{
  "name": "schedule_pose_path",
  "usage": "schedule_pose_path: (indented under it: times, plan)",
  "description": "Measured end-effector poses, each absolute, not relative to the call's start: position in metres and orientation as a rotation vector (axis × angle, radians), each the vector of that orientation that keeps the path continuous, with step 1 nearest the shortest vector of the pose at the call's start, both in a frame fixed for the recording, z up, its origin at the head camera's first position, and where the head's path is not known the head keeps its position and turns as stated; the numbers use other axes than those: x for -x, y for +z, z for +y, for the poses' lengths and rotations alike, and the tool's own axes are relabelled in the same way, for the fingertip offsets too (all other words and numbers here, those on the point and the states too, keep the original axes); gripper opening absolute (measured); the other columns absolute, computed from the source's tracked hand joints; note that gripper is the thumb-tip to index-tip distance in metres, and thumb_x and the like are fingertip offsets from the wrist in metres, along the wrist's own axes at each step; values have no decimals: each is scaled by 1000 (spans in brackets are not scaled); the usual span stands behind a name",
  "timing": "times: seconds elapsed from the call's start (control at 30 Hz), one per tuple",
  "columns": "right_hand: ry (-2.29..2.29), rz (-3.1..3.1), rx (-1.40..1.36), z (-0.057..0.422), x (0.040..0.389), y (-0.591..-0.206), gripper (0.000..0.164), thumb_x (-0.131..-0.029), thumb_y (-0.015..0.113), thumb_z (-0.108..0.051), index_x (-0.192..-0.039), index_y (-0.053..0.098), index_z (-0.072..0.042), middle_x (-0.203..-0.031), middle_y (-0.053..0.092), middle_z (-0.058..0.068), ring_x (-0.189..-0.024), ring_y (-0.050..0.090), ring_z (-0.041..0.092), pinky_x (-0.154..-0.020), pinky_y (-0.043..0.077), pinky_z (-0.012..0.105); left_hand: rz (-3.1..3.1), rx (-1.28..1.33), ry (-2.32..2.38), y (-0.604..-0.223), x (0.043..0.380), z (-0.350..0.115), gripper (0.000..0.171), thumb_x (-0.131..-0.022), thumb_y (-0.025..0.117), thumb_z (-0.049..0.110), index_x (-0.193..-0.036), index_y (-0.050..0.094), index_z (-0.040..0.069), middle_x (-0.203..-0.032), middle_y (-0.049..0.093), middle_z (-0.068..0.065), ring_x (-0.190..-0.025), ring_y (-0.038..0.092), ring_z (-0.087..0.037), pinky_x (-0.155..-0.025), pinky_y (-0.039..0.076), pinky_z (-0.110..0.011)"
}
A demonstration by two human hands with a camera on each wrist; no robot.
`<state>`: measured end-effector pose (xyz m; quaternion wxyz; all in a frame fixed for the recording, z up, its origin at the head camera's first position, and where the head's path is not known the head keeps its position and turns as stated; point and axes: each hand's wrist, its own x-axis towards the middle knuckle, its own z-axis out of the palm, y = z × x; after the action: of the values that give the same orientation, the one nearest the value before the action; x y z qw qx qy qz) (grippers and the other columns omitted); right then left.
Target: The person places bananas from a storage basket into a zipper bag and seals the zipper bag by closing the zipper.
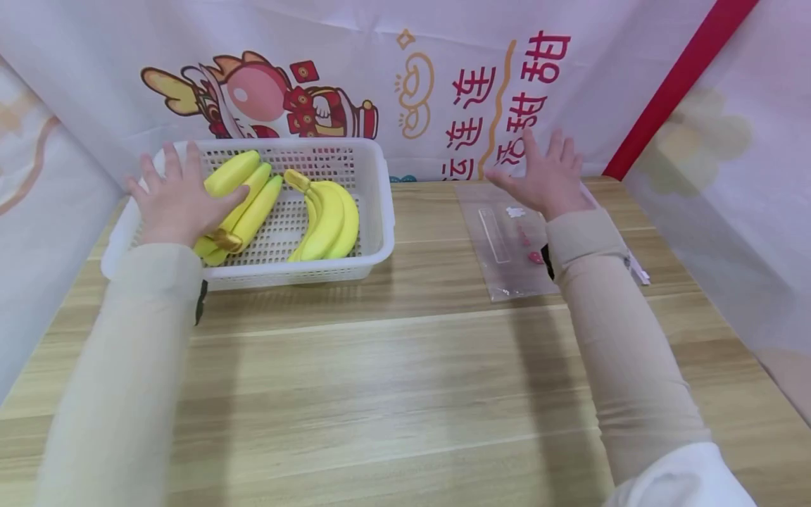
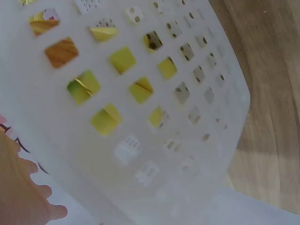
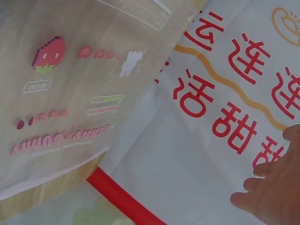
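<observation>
In the head view my left hand (image 1: 174,204) is held out with fingers spread, overlapping the left part of a white plastic basket (image 1: 386,211). Inside the basket lie two bunches of yellow bananas, one on the left (image 1: 256,211) with green tips and another on the right (image 1: 332,218). The left wrist view looks at the basket's perforated side (image 2: 154,122), yellow showing through its holes. My right hand (image 1: 548,176), fingers also spread, hovers by a clear plastic bag (image 1: 507,246) with pink print. The right wrist view shows that bag (image 3: 70,103) closer, with its strawberry picture. Neither hand holds anything.
Both items lie on a wood-grain table (image 1: 380,373). Behind it hangs a white cloth (image 1: 431,14) with red characters and a cartoon figure. A red stripe (image 1: 678,91) runs down the right corner, and white cloth walls flank both sides.
</observation>
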<state>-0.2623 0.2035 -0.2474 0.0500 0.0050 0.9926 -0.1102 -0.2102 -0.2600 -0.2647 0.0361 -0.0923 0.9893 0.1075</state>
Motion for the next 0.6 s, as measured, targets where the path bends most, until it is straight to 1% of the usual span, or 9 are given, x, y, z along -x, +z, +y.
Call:
schedule_pose_path:
  times: [0.17,0.27,0.4,0.47,0.5,0.6]
  plan:
    - [-328,2987,-48,213,263,-256,98,-84,33,-77,-154,-9,-23,-156,-14,30,-144,-10,50,-118,-2,62,3025,311,330,-268,206,-274,105,-85,24,77,-148,-20,5,-151,-26,-27,-136,-21,-58,-106,-6,-77]
    - [-324,2962,-63,221,261,-265,98,-85,32,-77,-155,-4,-18,-156,-6,31,-144,-3,50,-118,5,63,3014,332,312,-268,202,-281,105,-85,23,77,-148,-20,4,-150,-26,-28,-135,-18,-60,-106,-5,-77]
    - [-265,2951,-66,233,257,-278,96,-88,32,-73,-154,4,-10,-154,10,34,-142,11,51,-116,14,63,3002,353,296,-270,195,-293,105,-86,22,76,-148,-19,3,-149,-26,-30,-135,-15,-62,-106,-2,-78]
    - [-253,2970,-47,240,257,-286,91,-91,35,-68,-154,7,-8,-152,17,34,-140,16,51,-116,16,62,2999,359,309,-272,192,-299,104,-86,24,76,-148,-18,3,-149,-25,-31,-135,-13,-62,-105,-1,-78]
    - [-250,2972,-48,243,257,-290,90,-92,36,-66,-154,9,-7,-152,20,34,-140,18,51,-116,17,61,2999,360,317,-273,190,-302,104,-87,25,75,-148,-17,3,-150,-23,-32,-135,-11,-62,-104,0,-78]
    - [-275,2967,-62,254,256,-303,86,-93,38,-62,-153,11,-5,-153,20,32,-140,17,50,-116,16,62,2995,380,330,-275,186,-311,102,-88,26,73,-149,-15,3,-151,-14,-36,-135,-3,-64,-103,4,-79]
